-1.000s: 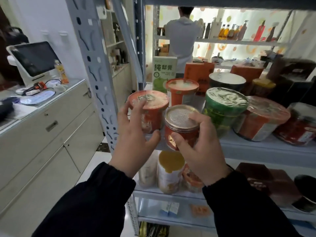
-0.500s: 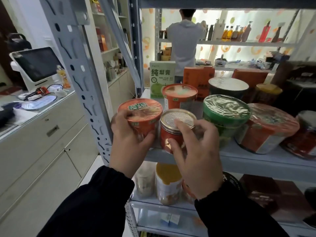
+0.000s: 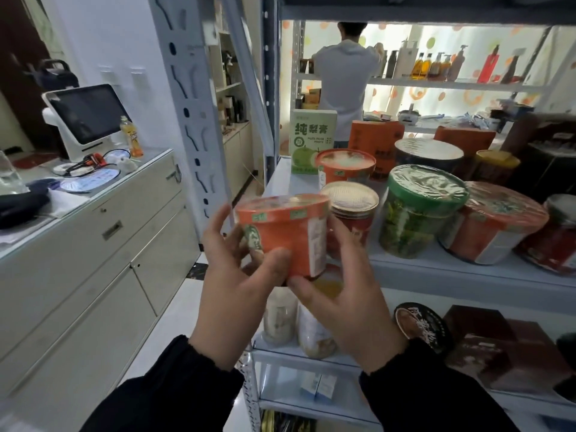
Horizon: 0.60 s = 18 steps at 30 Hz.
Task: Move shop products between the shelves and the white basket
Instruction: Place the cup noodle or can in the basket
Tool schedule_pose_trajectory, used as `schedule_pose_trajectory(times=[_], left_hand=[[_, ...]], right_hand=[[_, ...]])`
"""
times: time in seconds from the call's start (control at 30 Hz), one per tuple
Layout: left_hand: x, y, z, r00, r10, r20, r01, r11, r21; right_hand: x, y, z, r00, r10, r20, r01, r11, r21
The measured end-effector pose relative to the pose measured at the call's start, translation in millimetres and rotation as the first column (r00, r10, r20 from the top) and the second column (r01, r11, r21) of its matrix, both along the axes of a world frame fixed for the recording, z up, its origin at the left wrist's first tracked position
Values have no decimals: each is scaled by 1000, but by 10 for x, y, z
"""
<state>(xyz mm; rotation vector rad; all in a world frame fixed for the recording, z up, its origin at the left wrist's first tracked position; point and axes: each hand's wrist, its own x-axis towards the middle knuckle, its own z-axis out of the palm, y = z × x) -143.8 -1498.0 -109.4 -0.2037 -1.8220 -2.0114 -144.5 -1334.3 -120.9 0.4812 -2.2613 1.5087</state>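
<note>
Together the two hands hold an orange tub (image 3: 286, 235) upright in the air, just in front of the left end of the shelf (image 3: 436, 271) and clear of its board. The left hand (image 3: 237, 291) presses its thumb on the tub's lower front, and its fingers (image 3: 215, 229) spread wide round the left side. The right hand (image 3: 352, 307) has its thumb tucked under the base and its fingers curled round the right side, partly hidden. Just behind the tub stands a gold-lidded red jar (image 3: 352, 213), beside it a green tub (image 3: 420, 213). A second orange tub (image 3: 344, 165) and a green-and-white carton (image 3: 313, 141) stand farther back. To the left runs a pale counter (image 3: 93, 213) carrying a screen (image 3: 87, 116) and a bottle of orange drink (image 3: 131, 137). Beyond the shelving a person in a white top (image 3: 343, 82) faces away.
</note>
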Motion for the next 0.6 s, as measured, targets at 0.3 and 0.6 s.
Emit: schedule_pose_trajectory(times=[0.3,0.6], left_hand=[[347,-450,-157,971,-198,134,157,950,269],[728,-683,-278,976,-178,123,141,955,261]], right_hand=[[482,-409,94,962,224,154,-136,887,-441],[846,-691,19,965,159,209,1,795,-607]])
